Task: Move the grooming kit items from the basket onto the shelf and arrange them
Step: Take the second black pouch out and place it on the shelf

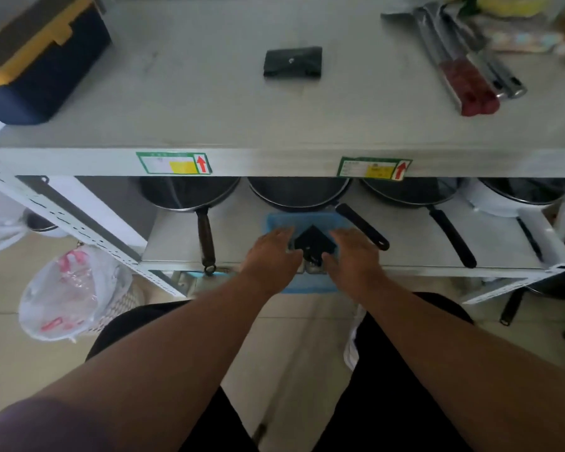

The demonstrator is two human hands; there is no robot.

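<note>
Hands (274, 252) (349, 252) | in blue basket (276, 220) | black case (312, 241) (contents hidden)

Both arms reach forward and down, the left hand (272, 247) and right hand (353, 248) side by side, palms down, fingers extended

A flat black folded pouch (292, 62) is lying dark against the pale grey metal shelf top (209, 102), a light blue plastic basket (276, 221) is showing below, and a navy box with yellow trim (33, 57) is sitting leftward.
</note>
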